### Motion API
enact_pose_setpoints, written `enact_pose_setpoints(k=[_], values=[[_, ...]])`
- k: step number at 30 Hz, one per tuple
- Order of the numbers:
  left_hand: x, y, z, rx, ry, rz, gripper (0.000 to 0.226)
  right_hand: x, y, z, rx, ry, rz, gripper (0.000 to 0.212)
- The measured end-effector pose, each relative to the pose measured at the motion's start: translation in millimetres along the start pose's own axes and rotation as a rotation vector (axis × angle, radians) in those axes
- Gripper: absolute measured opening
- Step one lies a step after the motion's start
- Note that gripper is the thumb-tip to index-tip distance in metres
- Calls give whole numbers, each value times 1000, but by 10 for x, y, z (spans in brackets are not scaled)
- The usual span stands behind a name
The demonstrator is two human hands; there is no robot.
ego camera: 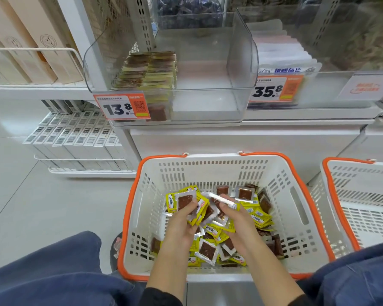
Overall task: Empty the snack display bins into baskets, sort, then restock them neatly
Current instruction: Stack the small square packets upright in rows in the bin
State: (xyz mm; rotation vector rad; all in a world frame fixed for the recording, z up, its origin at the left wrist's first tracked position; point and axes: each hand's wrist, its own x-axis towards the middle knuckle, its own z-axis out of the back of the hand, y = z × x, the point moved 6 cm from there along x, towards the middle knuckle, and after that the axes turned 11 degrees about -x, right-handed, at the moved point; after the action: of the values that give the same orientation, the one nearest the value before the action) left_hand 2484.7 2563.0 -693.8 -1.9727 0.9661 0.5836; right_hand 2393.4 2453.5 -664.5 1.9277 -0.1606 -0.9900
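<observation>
Right, we're looking down into a white basket [296, 208] with an orange rim, and its floor is littered with small square snack packets [210, 244]: yellow zigzag-edged wrappers on one face, clear windows showing a dark brown slab on the other. They lie loose and jumbled, some face up, some flipped, piled mostly toward the middle and right of the basket. Our left hand [181, 226] is curled around a small fanned bundle of packets [186, 203], thumb pressing across the brown window of the top one, the bundle poking up and out past the fingers toward the far wall. Our right hand [234, 219] sits just beside it, fingers pinched on a single packet [224, 200] held edge-on, so we see only its thin silvery side; that packet angles toward the left hand's bundle, nearly touching it. Both hands hover above the loose heap, wrists coming in over the near rim. Up on the shelf, the clear display bin [241, 69] holds two neat rows of the same packets [150, 71] stacked against its left side, the right part bare. An orange price tag [122, 107] reading 13.8 hangs at its front. A second basket [363, 195] stands to the right.
</observation>
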Motion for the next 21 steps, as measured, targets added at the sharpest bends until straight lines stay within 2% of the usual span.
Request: enact_pose_setpoints(k=[3,5,7,9,12,15,21], values=[[8,77,40,34,-121,-35,29,-21,-20,-14,5,-6,34,25],[13,103,51,13,-153,-43,24,-16,-59,-30,32,-26,13,20],[-12,99,53,1,-180,-33,14,8,-106,-27,79,-38,-31,39],[-20,71,66,-5,-190,-47,22,8,-97,-27,110,-33,-23,54],[-47,65,74,5,-186,-55,39,40,-67,-33,99,-31,-5,21],[-68,68,69,28,-188,-71,51,34,-53,-73,102,-1,41,18],[-115,28,21,109,-167,-138,33,-5,2,-70,36,-12,103,23]])
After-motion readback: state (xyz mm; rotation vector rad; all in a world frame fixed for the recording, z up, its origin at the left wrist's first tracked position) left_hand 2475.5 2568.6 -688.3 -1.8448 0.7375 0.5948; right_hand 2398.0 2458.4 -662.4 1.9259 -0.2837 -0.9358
